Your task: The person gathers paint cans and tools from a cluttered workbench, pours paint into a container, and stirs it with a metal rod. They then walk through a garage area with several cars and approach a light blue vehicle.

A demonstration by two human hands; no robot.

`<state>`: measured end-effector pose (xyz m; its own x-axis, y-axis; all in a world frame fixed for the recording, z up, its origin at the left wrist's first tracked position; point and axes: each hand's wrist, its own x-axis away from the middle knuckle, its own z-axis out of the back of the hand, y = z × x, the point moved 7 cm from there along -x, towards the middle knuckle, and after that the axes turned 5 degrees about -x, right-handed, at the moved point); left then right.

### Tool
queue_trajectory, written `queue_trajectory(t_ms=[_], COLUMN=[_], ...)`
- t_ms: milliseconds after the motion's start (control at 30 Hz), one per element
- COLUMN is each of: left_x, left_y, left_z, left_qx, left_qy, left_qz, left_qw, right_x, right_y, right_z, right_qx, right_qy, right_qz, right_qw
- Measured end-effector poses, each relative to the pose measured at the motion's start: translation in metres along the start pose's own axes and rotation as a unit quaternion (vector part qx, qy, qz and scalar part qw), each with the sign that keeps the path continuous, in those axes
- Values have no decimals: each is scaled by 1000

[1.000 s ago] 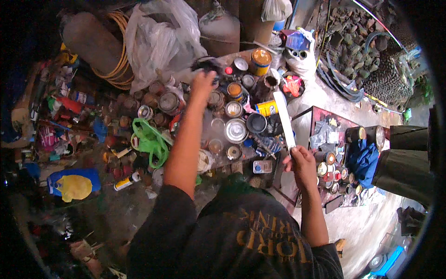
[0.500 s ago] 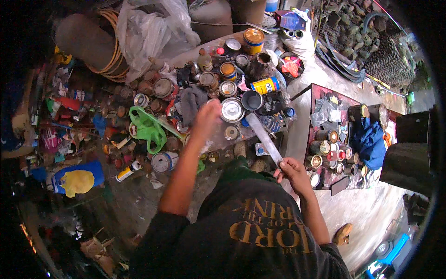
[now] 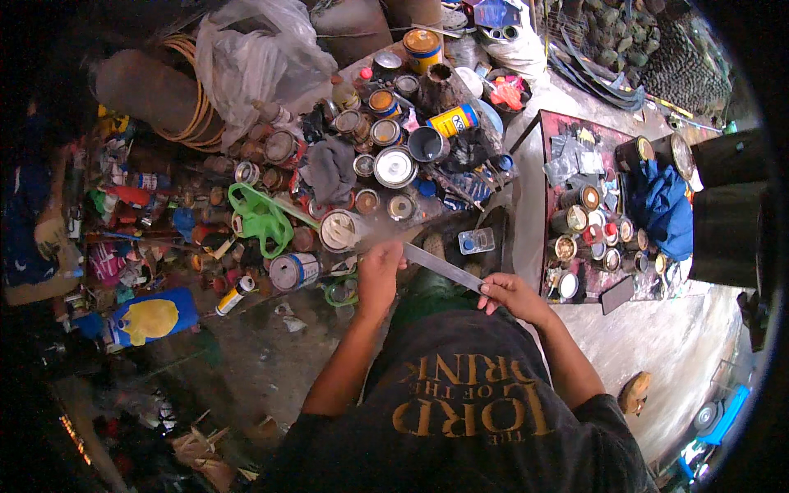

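Note:
In the middle, my right hand (image 3: 508, 297) grips the near right end of a long, flat, pale metal strip (image 3: 442, 267), which slants up to the left. My left hand (image 3: 382, 267) is closed at the strip's far left end, fingers curled against it; anything else inside them is hidden. Just beyond lie an open pale tub (image 3: 339, 231), a silver-lidded can (image 3: 394, 168), a grey bucket (image 3: 428, 144) and a grey rag (image 3: 329, 171) on the crowded bench.
A green plastic bag (image 3: 267, 222) lies left among jars and cans. A red-topped table (image 3: 540, 148) at right carries cans and blue cloth (image 3: 662, 209). A blue-and-yellow container (image 3: 146, 316) is lower left, hanging clear plastic (image 3: 246, 57) upper left, a tan shoe (image 3: 635, 393) lower right.
My left hand has come down from a dark object among the cans to the strip's end. My right hand has lowered the strip to a flatter slant, and the view has shifted.

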<state>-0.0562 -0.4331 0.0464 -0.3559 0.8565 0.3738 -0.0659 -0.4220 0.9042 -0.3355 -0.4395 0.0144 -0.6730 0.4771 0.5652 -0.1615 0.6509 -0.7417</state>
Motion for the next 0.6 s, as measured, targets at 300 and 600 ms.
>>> queue_trajectory(t_ms=[300,600], left_x=[25,-86], left_y=[-12,-47], left_z=[-43,-29], left_qx=[-97,-427], left_qy=[27,92], left_qz=[-54,-207], left_qw=[993,875], right_x=[-24,-135], right_y=[-49,9], right_z=[-28,-7], right_qx=[227,270], right_qy=[44,150], right_qz=[182,97], right_qw=[956,946])
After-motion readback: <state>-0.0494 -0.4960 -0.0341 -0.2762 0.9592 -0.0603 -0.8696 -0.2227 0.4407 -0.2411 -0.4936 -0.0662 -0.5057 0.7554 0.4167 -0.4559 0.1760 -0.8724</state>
